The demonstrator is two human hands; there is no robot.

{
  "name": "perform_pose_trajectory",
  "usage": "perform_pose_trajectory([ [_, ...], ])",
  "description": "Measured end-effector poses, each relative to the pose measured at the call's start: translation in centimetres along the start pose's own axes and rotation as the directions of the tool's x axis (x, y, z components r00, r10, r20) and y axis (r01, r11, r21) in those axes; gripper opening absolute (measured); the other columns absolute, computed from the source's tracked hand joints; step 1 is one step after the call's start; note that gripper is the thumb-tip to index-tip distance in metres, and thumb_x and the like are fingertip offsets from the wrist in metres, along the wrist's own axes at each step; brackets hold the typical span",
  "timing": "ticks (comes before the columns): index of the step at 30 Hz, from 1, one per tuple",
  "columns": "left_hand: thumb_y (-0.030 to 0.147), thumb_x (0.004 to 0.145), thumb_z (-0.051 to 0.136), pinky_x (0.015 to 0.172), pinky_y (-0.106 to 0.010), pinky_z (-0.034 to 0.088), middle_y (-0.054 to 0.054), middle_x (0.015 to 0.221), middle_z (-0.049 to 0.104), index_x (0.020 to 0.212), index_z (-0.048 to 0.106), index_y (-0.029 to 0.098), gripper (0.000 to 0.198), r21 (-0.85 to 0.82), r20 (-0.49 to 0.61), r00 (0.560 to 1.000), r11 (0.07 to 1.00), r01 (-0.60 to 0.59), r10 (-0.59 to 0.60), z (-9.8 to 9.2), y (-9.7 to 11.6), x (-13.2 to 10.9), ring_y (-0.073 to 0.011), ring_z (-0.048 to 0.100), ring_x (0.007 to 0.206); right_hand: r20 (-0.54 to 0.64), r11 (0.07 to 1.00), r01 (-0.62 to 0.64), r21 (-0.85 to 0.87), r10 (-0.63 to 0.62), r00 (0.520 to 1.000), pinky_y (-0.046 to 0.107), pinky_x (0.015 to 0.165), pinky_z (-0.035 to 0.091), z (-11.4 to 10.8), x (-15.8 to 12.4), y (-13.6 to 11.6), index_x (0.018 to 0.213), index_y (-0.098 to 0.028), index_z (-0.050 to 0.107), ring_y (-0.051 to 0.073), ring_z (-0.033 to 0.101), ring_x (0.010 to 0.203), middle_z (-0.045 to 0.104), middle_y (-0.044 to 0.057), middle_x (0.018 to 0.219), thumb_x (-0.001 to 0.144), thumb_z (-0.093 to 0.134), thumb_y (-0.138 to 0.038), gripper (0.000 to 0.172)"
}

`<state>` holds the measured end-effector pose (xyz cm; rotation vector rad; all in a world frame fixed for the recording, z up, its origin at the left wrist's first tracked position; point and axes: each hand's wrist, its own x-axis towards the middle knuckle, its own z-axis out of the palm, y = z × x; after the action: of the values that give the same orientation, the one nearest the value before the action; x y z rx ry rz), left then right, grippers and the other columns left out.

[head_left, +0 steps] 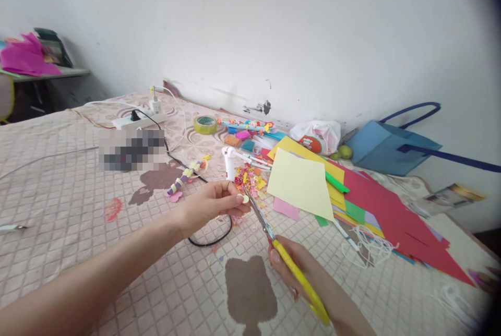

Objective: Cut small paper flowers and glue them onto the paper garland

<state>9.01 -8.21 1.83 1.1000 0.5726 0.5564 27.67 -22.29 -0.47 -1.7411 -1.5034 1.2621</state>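
My left hand (213, 203) reaches in from the lower left and pinches a tiny pale yellow paper piece (245, 199) between thumb and fingers. My right hand (309, 273) holds yellow-handled scissors (287, 258) by the handles. The blades point up and left, and their tip sits at the paper piece. Just behind the hands lies a heap of small coloured paper scraps (250, 177) on the patterned bed cover (78, 205).
Coloured paper sheets (301, 182) and red sheets (391, 211) lie to the right. A white glue gun (229, 161), a tape roll (205, 124), markers (250, 130), a power strip (136, 119) with cables, a white plastic bag (319, 135) and a blue bag (387, 145) sit near the wall.
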Motion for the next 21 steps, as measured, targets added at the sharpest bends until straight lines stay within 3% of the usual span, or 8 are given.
perform_pose_trajectory([
  [5,0.027,0.072,0.069,0.072,-0.025,0.048,-0.005,0.079,0.070,0.073,0.053,0.013,0.021,-0.003,0.020,1.000,1.000,-0.007,0.007,-0.3,-0.2,0.2,-0.0124,0.065,0.074,0.021,0.997,-0.030,0.068,0.028,0.999,0.018,0.035,0.031,-0.3,0.3,0.2,0.073,-0.022,0.042,0.007,0.030,0.039,0.034,-0.008,0.053,0.086,0.043,-0.044,0.026],
  [8,0.028,0.072,0.069,0.073,-0.025,0.048,-0.005,0.080,0.071,0.073,0.053,0.013,0.022,0.026,0.020,1.000,1.000,-0.012,0.012,-0.6,-0.5,0.5,-0.0121,0.065,0.075,-0.173,0.993,-0.036,-0.114,0.015,0.985,0.022,0.043,0.037,-1.5,1.0,0.5,0.071,-0.021,0.046,0.010,0.040,0.043,0.044,-0.005,0.056,0.081,0.048,-0.045,0.027],
  [10,0.029,0.071,0.070,0.073,-0.025,0.049,-0.004,0.079,0.071,0.073,0.054,0.013,0.023,0.055,0.009,1.000,0.998,-0.008,0.008,-0.8,-0.7,0.6,-0.0120,0.065,0.075,-0.412,0.941,-0.112,-0.320,-0.031,0.911,0.027,0.053,0.041,-2.7,1.6,1.2,0.073,-0.021,0.052,0.016,0.052,0.055,0.056,0.000,0.063,0.076,0.053,-0.047,0.026],
  [12,0.031,0.070,0.071,0.072,-0.025,0.050,-0.004,0.077,0.071,0.073,0.055,0.013,0.024,0.082,0.001,1.000,0.997,0.006,-0.006,-1.0,-1.1,0.9,-0.0120,0.066,0.073,-0.606,0.853,-0.288,-0.435,-0.040,0.794,0.031,0.059,0.041,-3.8,2.3,2.3,0.087,-0.021,0.058,0.023,0.059,0.068,0.064,0.005,0.075,0.074,0.055,-0.049,0.030],
  [14,0.032,0.069,0.071,0.072,-0.026,0.050,-0.004,0.076,0.071,0.072,0.056,0.013,0.025,0.109,0.000,1.000,0.994,0.028,-0.029,-1.2,-1.5,1.1,-0.0124,0.066,0.071,-0.699,0.783,-0.409,-0.469,-0.046,0.714,0.034,0.061,0.042,-4.8,3.0,3.6,0.096,-0.021,0.059,0.027,0.062,0.075,0.067,0.009,0.086,0.075,0.053,-0.048,0.035],
  [17,0.034,0.067,0.072,0.072,-0.027,0.051,-0.006,0.077,0.072,0.072,0.059,0.012,0.026,0.138,0.029,0.998,0.989,0.059,-0.064,-1.6,-2.0,1.4,-0.0139,0.067,0.072,-0.729,0.738,-0.411,-0.535,-0.157,0.667,0.035,0.070,0.044,-5.5,3.7,5.3,0.103,-0.017,0.058,0.028,0.062,0.086,0.067,0.012,0.094,0.075,0.055,-0.044,0.039],
  [21,0.036,0.065,0.073,0.072,-0.027,0.052,-0.007,0.078,0.073,0.074,0.063,0.012,0.028,0.177,0.041,0.995,0.980,0.086,-0.095,-1.8,-2.0,1.3,-0.0153,0.067,0.072,-0.702,0.707,-0.363,-0.606,-0.261,0.663,0.035,0.079,0.044,-5.8,3.9,6.3,0.103,-0.013,0.057,0.028,0.060,0.092,0.065,0.014,0.097,0.075,0.058,-0.037,0.037],
])
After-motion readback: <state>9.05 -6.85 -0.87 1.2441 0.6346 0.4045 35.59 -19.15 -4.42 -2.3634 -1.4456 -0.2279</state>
